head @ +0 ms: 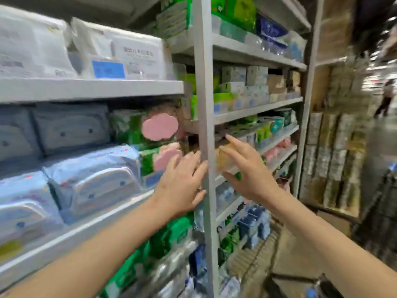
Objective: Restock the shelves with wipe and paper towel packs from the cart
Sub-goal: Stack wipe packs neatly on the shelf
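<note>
Both my hands reach toward the grey shelf upright (206, 130) at mid height. My left hand (182, 181) is open, fingers spread, just left of the upright, beside green wipe packs with pink cloud-shaped lids (160, 126). To the right of the upright, my right hand (247, 171) has its fingers spread against a pale yellowish pack (224, 160) on the shelf; whether it grips the pack is unclear through the blur. Light blue wipe packs (92, 179) fill the shelf at the left.
White packs (120, 54) sit on the upper left shelf above a blue price tag (108, 69). Boxed and green tissue packs line the right bay shelves (257, 109). Stacked paper rolls (335, 158) stand at the far right. A dark cart edge (322, 284) shows at bottom right.
</note>
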